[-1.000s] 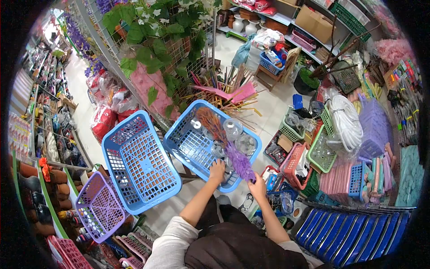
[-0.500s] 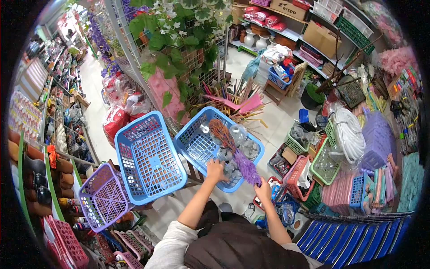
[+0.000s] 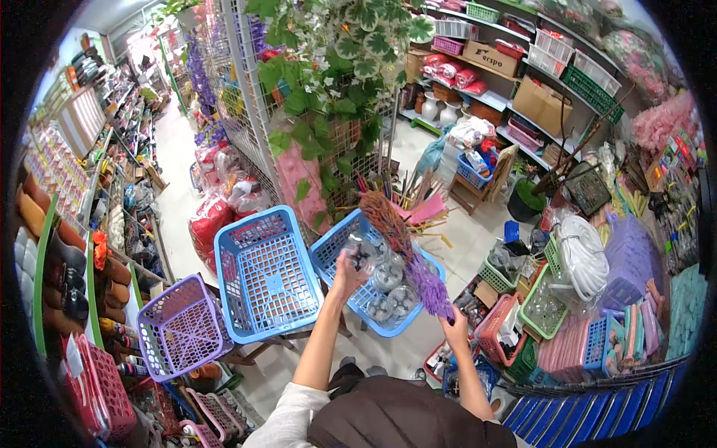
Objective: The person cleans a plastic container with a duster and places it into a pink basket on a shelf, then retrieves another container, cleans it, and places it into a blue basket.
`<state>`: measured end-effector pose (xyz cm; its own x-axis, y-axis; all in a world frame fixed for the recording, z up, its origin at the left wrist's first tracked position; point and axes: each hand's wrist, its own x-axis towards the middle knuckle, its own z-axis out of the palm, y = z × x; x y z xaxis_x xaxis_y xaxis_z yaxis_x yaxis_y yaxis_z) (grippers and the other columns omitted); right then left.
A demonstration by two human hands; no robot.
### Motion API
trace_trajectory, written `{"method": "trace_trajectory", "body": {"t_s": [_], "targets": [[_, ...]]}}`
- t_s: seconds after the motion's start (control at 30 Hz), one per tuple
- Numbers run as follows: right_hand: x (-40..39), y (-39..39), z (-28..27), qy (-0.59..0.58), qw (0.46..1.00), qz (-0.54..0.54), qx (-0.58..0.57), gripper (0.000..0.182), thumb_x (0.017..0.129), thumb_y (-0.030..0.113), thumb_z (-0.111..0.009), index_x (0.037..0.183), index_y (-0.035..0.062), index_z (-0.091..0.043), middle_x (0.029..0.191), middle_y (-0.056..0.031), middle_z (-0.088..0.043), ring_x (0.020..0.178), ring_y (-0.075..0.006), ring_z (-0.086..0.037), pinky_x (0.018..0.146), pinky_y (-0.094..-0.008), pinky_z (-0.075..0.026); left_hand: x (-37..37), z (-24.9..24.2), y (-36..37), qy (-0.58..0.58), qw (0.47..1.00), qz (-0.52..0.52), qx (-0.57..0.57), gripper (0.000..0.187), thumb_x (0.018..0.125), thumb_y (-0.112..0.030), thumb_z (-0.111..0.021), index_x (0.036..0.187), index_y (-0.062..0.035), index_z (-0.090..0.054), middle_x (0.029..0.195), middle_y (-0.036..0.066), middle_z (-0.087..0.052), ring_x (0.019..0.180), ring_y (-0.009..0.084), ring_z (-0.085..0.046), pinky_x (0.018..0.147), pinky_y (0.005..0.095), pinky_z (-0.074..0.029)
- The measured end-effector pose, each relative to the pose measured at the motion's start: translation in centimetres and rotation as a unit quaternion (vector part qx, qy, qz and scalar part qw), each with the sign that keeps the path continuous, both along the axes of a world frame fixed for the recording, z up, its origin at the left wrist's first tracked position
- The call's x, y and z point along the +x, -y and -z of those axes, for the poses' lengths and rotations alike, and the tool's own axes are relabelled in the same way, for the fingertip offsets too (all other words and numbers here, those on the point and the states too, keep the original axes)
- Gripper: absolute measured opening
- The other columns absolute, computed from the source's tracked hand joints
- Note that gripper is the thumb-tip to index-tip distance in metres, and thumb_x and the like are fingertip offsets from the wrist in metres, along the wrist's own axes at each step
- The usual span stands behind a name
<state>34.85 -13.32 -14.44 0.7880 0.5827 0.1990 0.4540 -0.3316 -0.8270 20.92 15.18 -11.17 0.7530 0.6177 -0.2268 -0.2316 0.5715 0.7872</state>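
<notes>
My left hand [image 3: 348, 278] grips a clear, round plastic item [image 3: 359, 255], raised over the left part of a blue basket [image 3: 328, 250]. Several similar clear plastic items [image 3: 388, 275] lie inside that basket. In my right hand [image 3: 452, 325] is the purple end of a feathery duster [image 3: 427, 290], closed near the basket's right corner. The duster's brown part [image 3: 385, 216] points up and away, slanting over the basket. Left of this basket stands another blue basket [image 3: 275, 282] with nothing inside, and beside it a purple basket [image 3: 179, 328].
A wire rack with leafy vines [image 3: 321, 104] rises ahead. Red plastic-wrapped bundles [image 3: 213, 224] stand at its left. Small green and pink baskets [image 3: 499, 332], a coiled white hose [image 3: 582, 257] and blue slats [image 3: 590, 407] are on the right. Shelves of pots [image 3: 75, 269] line the left.
My left hand has taken hold of a clear plastic item and lifted it. The duster has been raised higher above the basket in my right hand. The view has shifted, moving the baskets right and down.
</notes>
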Motion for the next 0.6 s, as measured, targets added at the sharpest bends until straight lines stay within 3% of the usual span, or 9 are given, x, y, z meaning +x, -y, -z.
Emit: {"method": "trace_trajectory", "body": {"t_s": [0.07,0.13,0.2,0.23,0.27,0.33,0.43,0.47,0.6], "targets": [[-0.2,0.2,-2.3,0.026,0.999,-0.042,0.005,0.035,0.073,0.018,-0.065,0.104,0.0044,-0.058,0.078,-0.0192,-0.063,0.072,-0.0339,-0.062,0.063,-0.0358,-0.047,-0.8,-2.5,-0.7,0.117,0.989,0.031,-0.081,0.083,0.076,-0.076,-0.034,0.13,-0.0131,-0.035,0.114,0.011,-0.052,0.093,0.024,-0.055,0.081,0.0352,-0.044],[-0.2,0.2,-4.4,0.019,0.998,-0.064,0.001,0.034,0.07,0.016,-0.064,0.101,0.0041,-0.06,0.081,-0.0185,-0.064,0.074,-0.0325,-0.063,0.065,-0.0357,-0.048,-0.8,-4.9,-0.4,0.14,0.964,-0.057,-0.218,0.082,0.074,-0.077,-0.036,0.126,-0.0138,-0.04,0.114,0.012,-0.053,0.099,0.0272,-0.054,0.086,0.0406,-0.044],[0.9,0.7,-5.1,0.192,0.977,-0.086,-0.014,0.034,0.065,0.012,-0.062,0.099,0.0042,-0.063,0.085,-0.018,-0.064,0.076,-0.0322,-0.064,0.067,-0.0363,-0.05,-0.5,0.8,-3.3,0.196,0.97,-0.064,-0.13,0.082,0.073,-0.076,-0.038,0.126,-0.0136,-0.042,0.119,0.01,-0.051,0.104,0.0265,-0.052,0.089,0.0405,-0.042],[1.0,0.5,-6.0,0.204,0.977,-0.063,-0.009,0.035,0.062,0.01,-0.059,0.096,0.0057,-0.065,0.087,-0.0173,-0.065,0.076,-0.0321,-0.063,0.068,-0.0369,-0.051,-1.7,-3.1,-2.7,0.342,0.933,-0.008,-0.116,0.079,0.075,-0.071,-0.042,0.121,-0.0079,-0.046,0.107,0.015,-0.055,0.098,0.0304,-0.052,0.091,0.0462,-0.041],[1.1,0.7,-7.1,0.193,0.98,-0.047,-0.025,0.035,0.063,0.01,-0.059,0.097,0.0058,-0.065,0.087,-0.0169,-0.065,0.075,-0.0324,-0.063,0.067,-0.0365,-0.05,-1.9,-7.1,-1.5,0.274,0.953,-0.071,-0.112,0.078,0.076,-0.072,-0.04,0.123,-0.0095,-0.046,0.111,0.013,-0.054,0.102,0.03,-0.052,0.092,0.0471,-0.04],[1.0,0.2,-9.3,0.203,0.978,-0.025,-0.036,0.034,0.064,0.011,-0.059,0.097,0.005,-0.065,0.085,-0.0173,-0.065,0.074,-0.0324,-0.063,0.066,-0.0368,-0.05,-2.6,-7.4,-2.0,0.152,0.98,-0.103,-0.074,0.08,0.076,-0.074,-0.037,0.124,-0.0104,-0.045,0.118,0.013,-0.051,0.106,0.0315,-0.051,0.094,0.0478,-0.038],[1.0,0.4,-12.2,0.231,0.968,-0.072,-0.063,0.031,0.066,0.013,-0.061,0.095,0.0062,-0.066,0.083,-0.0165,-0.065,0.072,-0.032,-0.063,0.064,-0.0366,-0.05,-3.5,-8.6,-3.1,0.229,0.97,-0.058,-0.064,0.084,0.075,-0.076,-0.035,0.127,-0.0103,-0.043,0.124,0.015,-0.048,0.111,0.0324,-0.048,0.096,0.0475,-0.037],[1.3,0.6,-12.8,0.243,0.962,-0.107,-0.057,0.029,0.067,0.014,-0.061,0.094,0.0069,-0.067,0.083,-0.016,-0.065,0.071,-0.0317,-0.063,0.063,-0.0364,-0.05,-4.3,-9.0,-3.1,0.202,0.974,-0.089,-0.044,0.085,0.075,-0.076,-0.033,0.129,-0.0121,-0.042,0.124,0.014,-0.048,0.114,0.0307,-0.046,0.097,0.0471,-0.035],[2.5,0.5,-15.8,0.267,0.961,-0.062,-0.038,0.028,0.067,0.016,-0.063,0.092,0.0065,-0.068,0.079,-0.0158,-0.064,0.067,-0.0308,-0.062,0.06,-0.0353,-0.049,-5.2,-11.0,-3.9,0.215,0.971,-0.103,-0.018,0.086,0.073,-0.078,-0.035,0.128,-0.012,-0.043,0.123,0.011,-0.05,0.113,0.0297,-0.047,0.097,0.0466,-0.036]]}}
